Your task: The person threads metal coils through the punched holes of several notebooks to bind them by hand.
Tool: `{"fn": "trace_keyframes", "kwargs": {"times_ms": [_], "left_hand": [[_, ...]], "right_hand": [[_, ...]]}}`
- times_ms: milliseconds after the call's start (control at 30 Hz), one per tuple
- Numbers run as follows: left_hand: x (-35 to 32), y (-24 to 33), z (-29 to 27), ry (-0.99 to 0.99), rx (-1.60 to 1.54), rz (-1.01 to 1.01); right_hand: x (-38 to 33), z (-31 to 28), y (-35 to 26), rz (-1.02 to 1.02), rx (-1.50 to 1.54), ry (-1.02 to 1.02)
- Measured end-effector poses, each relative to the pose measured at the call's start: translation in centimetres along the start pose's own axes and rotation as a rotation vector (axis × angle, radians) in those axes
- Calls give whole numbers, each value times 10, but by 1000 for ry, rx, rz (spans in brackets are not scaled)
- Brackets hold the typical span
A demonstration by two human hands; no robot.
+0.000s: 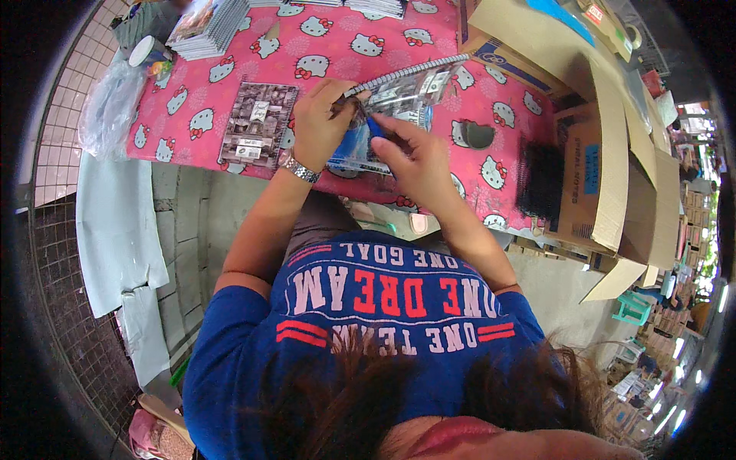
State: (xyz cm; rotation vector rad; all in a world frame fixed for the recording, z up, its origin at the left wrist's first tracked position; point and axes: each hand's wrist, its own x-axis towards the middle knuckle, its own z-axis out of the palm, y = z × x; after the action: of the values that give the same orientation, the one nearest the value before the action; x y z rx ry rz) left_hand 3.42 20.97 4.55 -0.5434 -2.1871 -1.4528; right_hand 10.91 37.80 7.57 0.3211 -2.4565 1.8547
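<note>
A spiral-bound notebook point(414, 90) with a glossy grey-and-blue cover lies at a slant over the table's front edge. My left hand point(326, 119), with a metal watch on its wrist, is closed around the near-left end of its coil. My right hand point(418, 157) is closed on a small blue-handled tool point(374, 127), whose tip meets the coil end by my left fingers. The tip is mostly hidden, so its kind is unclear. Left of my left hand, a black-and-white collage-covered notebook point(259, 123) lies flat on the table.
A pink cartoon-cat cloth covers the table point(207, 88). Stacked spiral notebooks point(211, 31), a cup point(148, 52) and clear plastic point(115, 107) stand at the far left. Right of my hands are a dark rounded object point(480, 136), black mesh point(540, 180) and open cardboard boxes point(590, 169).
</note>
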Motion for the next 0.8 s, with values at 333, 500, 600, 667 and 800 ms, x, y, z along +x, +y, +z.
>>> {"fn": "trace_keyframes", "kwargs": {"times_ms": [333,500,600,667,800], "left_hand": [[-14,-63,-74,436,-552,-675],[-60,-155,-142,532,-306,-806],[-109,-237,-178,511,93,-637],[-111,-234,-168,469,248,-699],[-110,-217,-153,382,461,-598]], "right_hand": [[-36,-36,62,76,-35,302],[-88,-69,151,91,-655,331],[-94,-71,172,3,-823,239],[-89,-88,179,10,-828,321],[-85,-176,202,223,-1174,587]]}}
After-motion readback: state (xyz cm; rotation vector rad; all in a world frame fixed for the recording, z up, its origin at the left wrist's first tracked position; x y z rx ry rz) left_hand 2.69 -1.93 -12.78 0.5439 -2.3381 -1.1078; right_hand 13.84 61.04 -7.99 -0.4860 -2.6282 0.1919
